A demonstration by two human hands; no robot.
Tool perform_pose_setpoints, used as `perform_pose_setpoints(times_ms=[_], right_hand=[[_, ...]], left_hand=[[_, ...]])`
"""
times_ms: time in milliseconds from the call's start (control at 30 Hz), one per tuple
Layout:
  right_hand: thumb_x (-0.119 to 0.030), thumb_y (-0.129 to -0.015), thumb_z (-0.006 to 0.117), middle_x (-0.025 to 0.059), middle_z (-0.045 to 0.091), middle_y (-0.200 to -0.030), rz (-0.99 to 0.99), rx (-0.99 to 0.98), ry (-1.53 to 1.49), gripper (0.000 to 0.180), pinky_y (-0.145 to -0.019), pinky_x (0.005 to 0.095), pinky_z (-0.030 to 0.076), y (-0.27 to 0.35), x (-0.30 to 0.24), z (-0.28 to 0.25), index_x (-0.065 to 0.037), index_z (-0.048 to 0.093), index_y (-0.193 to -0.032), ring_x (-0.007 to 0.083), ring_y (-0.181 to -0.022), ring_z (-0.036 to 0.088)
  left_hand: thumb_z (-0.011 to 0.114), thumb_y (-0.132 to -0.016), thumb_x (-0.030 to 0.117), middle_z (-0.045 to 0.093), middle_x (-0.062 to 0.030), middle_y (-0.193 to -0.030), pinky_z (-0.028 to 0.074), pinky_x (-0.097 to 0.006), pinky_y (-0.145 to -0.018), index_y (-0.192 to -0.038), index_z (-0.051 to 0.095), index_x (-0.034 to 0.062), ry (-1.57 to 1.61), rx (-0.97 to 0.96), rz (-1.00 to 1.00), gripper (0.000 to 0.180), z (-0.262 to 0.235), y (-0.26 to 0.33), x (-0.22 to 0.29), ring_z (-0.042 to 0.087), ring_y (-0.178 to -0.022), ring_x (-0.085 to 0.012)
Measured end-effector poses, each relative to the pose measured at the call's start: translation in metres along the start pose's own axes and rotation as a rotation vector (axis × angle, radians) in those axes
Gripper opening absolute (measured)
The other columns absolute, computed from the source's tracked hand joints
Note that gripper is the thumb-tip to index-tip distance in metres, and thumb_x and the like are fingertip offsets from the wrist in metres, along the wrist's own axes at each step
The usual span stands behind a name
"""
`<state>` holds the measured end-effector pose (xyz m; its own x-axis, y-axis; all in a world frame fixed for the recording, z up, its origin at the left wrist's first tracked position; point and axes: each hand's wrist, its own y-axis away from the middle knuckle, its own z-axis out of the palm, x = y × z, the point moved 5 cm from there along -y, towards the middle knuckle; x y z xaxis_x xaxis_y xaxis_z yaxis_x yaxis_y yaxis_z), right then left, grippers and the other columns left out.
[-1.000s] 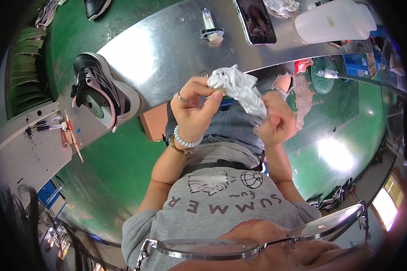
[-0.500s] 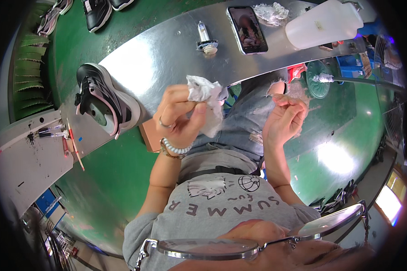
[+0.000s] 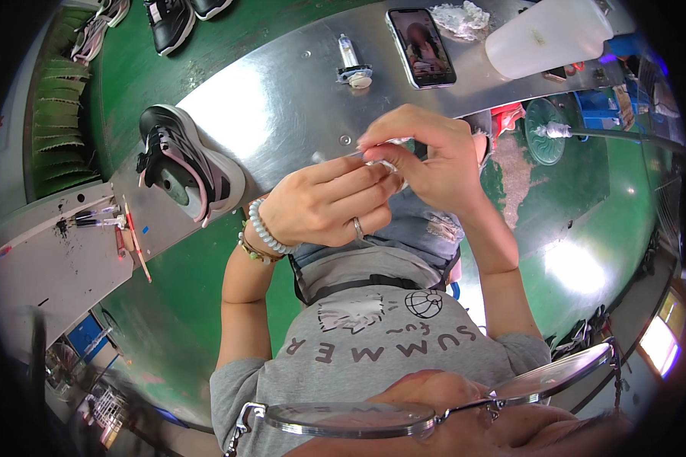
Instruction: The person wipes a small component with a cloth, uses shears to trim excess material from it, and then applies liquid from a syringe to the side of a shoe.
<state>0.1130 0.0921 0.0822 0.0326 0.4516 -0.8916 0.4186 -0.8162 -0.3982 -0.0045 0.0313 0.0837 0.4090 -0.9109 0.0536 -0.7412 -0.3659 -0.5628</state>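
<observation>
In front of my lap, the fingertips of both hands meet. My left hand (image 3: 324, 202), wearing a ring and beaded bracelets, is closed with its back turned up. From the other side my right hand (image 3: 438, 156) pinches with thumb and forefinger. A bit of white crumpled cloth (image 3: 383, 163) shows between the fingers of both hands; most of it is hidden by them. To the left, a black-and-white sneaker (image 3: 187, 164) with pinkish trim rests on the metal bench's edge. Past my hands lies a small clear syringe-like bottle (image 3: 348, 57) with a dark collar.
On the metal bench (image 3: 297, 99) lie a phone (image 3: 421, 47), a wad of white material (image 3: 461, 20) and a white plastic jug (image 3: 549, 38). Brushes and pen-like tools (image 3: 99, 219) lie on a side table. A green round disc (image 3: 546, 131) is at right; more shoes (image 3: 169, 23) stand beyond.
My right hand has come in from the right and joined the left at the white cloth. My left hand has turned its back up, and the cloth is now mostly covered.
</observation>
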Motion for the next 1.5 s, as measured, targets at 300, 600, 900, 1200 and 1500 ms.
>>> perform_pose_setpoints(times_ms=[300, 600, 900, 1200, 1500], right_hand=[[0.006, -0.081, 0.059, 0.0069, 0.060, -0.084, 0.228, 0.334, -0.321, 0.008, -0.060, 0.0195, 0.046, 0.046, 0.007, -0.010, 0.002, 0.059, -0.088, 0.0092, -0.067, 0.057], [0.015, -0.074, 0.060, 0.0125, 0.062, -0.083, 0.033, 0.298, -0.220, 0.017, -0.063, 0.0235, 0.052, 0.050, -0.006, -0.010, 0.005, 0.060, -0.088, 0.0163, -0.071, 0.063], [0.013, -0.074, 0.059, 0.0114, 0.064, -0.075, 0.082, 0.192, -0.201, 0.014, -0.057, 0.0220, 0.049, 0.040, -0.008, -0.014, 0.004, 0.063, -0.083, 0.0163, -0.068, 0.063], [0.017, -0.067, 0.060, 0.0111, 0.063, -0.072, -0.082, 0.084, -0.209, 0.018, -0.055, 0.0223, 0.050, 0.034, -0.016, -0.017, 0.004, 0.065, -0.079, 0.0176, -0.064, 0.063], [0.015, -0.061, 0.069, 0.0154, 0.060, -0.074, 0.089, -0.113, -0.593, 0.017, -0.051, 0.0233, 0.053, 0.030, 0.007, -0.014, 0.004, 0.064, -0.073, 0.0187, -0.059, 0.062]], left_hand=[[0.067, -0.063, -0.006, 0.066, -0.0125, -0.092, 0.053, -0.027, -0.059, -0.074, 0.052, 0.0002, 0.057, 0.290, -0.247, 0.020, -0.001, 0.001, 0.000, 0.066, -0.076, -0.0231], [0.071, -0.059, 0.000, 0.064, -0.0110, -0.100, 0.054, -0.027, -0.063, -0.077, 0.058, 0.0015, 0.224, 0.492, -0.399, 0.022, 0.000, 0.004, 0.004, 0.065, -0.083, -0.0217], [0.073, -0.060, 0.002, 0.065, -0.0122, -0.098, 0.053, -0.027, -0.063, -0.083, 0.061, 0.0010, 0.247, 0.504, -0.508, 0.026, -0.005, 0.003, 0.005, 0.065, -0.076, -0.0217], [0.065, -0.064, 0.006, 0.066, -0.0150, -0.090, 0.053, -0.025, -0.057, -0.083, 0.062, -0.0013, 0.271, 0.373, -0.483, 0.020, -0.020, -0.004, 0.009, 0.065, -0.068, -0.0196], [0.067, -0.057, 0.006, 0.067, -0.0144, -0.082, 0.052, -0.022, -0.053, -0.075, 0.064, -0.0023, 0.364, 0.338, -0.492, 0.020, -0.020, -0.006, 0.005, 0.065, -0.061, -0.0184]])
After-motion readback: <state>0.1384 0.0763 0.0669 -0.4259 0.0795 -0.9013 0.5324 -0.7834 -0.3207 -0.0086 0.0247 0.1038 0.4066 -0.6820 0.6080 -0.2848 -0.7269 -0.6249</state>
